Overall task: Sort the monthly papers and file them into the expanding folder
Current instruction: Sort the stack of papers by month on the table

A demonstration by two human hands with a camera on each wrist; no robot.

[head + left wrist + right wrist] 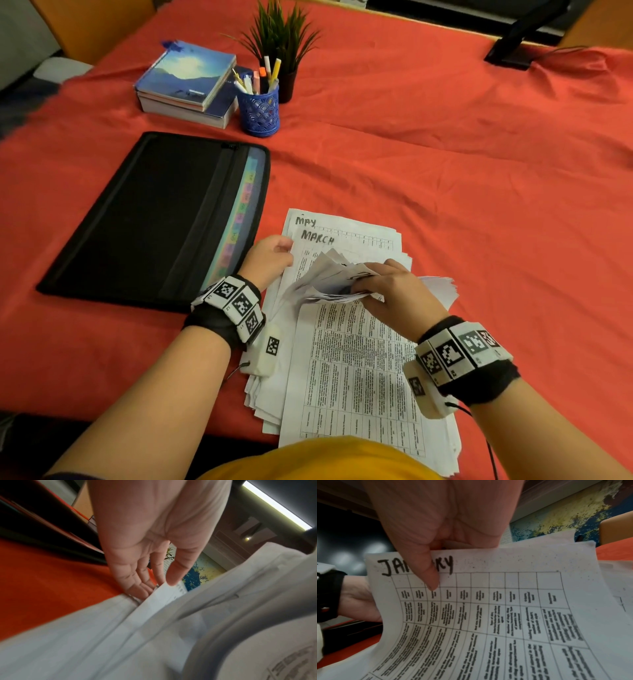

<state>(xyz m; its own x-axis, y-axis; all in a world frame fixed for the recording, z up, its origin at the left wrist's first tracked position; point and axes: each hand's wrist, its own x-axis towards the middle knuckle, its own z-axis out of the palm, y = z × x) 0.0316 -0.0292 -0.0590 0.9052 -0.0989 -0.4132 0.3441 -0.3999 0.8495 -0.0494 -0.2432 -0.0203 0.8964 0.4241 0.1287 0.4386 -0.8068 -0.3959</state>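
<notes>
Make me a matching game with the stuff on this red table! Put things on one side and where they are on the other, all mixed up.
Things:
1. folder
2. pen cup
3. January sheet
4. books

Places:
A. stacked at the far left, beside the pen cup
B. lying flat, left of the paper pile
C. pinched in the right hand
D. standing in front of the plant

Pairs: 1-B, 2-D, 3-C, 4-A
</notes>
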